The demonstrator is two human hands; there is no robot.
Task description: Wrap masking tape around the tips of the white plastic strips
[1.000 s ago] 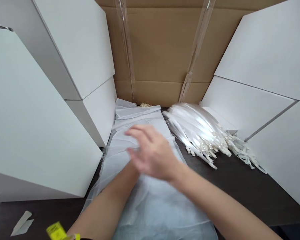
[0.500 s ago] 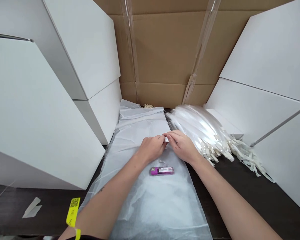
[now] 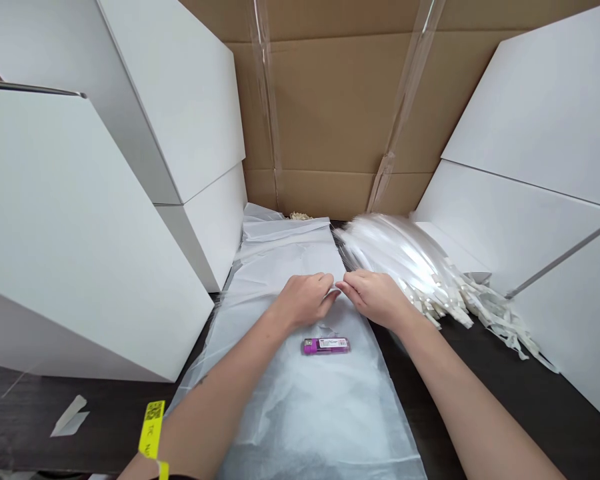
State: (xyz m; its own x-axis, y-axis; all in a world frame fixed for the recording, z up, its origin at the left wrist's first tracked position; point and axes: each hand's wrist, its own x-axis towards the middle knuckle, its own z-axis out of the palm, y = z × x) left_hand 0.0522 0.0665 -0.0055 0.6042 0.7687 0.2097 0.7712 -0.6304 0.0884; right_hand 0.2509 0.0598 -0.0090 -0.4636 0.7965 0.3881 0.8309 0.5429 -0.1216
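Both hands meet over the long white translucent sheet (image 3: 325, 413). My left hand (image 3: 305, 301) is closed in a pinch, with a thin whitish strip (image 3: 336, 289) showing at its fingertips. Thumb and finger of my right hand (image 3: 373, 295) pinch at the other side of this strip, close to the left fingertips. Most of the strip is hidden by the fingers, and I cannot tell its exact kind. Just below the hands, a purple lighter (image 3: 327, 345) with a white label lies on the sheet.
A shiny bundle of pale strands (image 3: 400, 250) with taped ends lies to the right on the dark table (image 3: 480, 380). White boxes (image 3: 80, 233) stand left, and more white boxes (image 3: 545, 167) right. A cardboard wall (image 3: 335, 100) closes the back. Pale scraps (image 3: 70, 417) lie at left.
My hands have come slightly apart at the fingertips, the right hand shifting to the right. The small white piece between them now shows only as a thin edge. The camera view has shifted a little.
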